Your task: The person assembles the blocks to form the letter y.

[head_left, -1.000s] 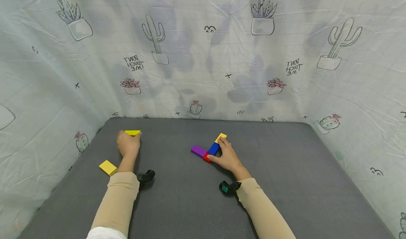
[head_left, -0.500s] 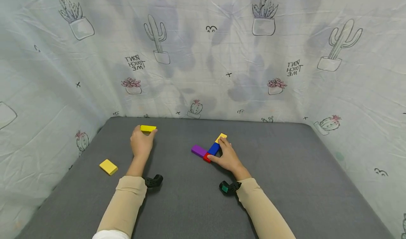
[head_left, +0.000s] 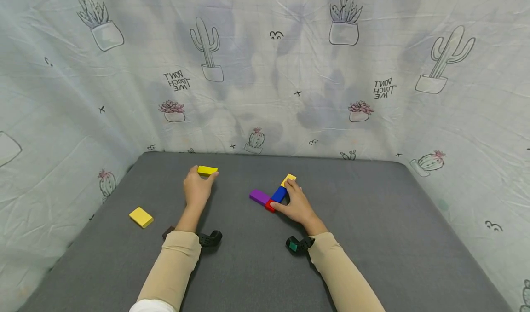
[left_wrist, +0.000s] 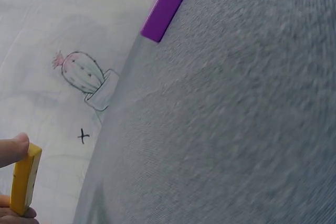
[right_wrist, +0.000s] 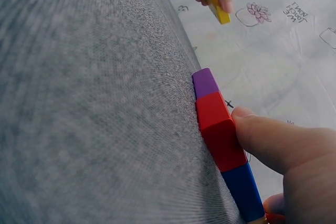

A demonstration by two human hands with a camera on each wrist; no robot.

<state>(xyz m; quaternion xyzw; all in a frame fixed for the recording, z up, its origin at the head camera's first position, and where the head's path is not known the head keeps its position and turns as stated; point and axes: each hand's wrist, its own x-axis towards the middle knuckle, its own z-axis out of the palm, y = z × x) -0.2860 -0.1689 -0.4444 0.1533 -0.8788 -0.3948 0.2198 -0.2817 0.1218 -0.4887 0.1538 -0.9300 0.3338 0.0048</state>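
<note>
My left hand [head_left: 197,188] pinches a yellow block [head_left: 207,170] between thumb and fingers, raised above the table. In the left wrist view this yellow block [left_wrist: 23,179] stands out against the pale curtain. Right of centre, a purple block [head_left: 260,197], a red block [head_left: 270,205], a blue block [head_left: 279,194] and another yellow block [head_left: 289,178] lie joined in an angled shape. My right hand [head_left: 299,207] holds this shape, its thumb on the red block [right_wrist: 224,140] and its fingers by the blue and yellow ones. Those fingertips are partly hidden in the right wrist view.
A loose yellow block [head_left: 141,217] lies at the left of the grey table [head_left: 248,266]. A small dark reddish thing [head_left: 168,232] shows beside the left wrist, partly hidden. Printed curtains [head_left: 265,72] rise behind the table and at both sides.
My left hand has carried its yellow block to the right, from the far left towards the joined blocks. My right hand and the blocks under it have stayed put.
</note>
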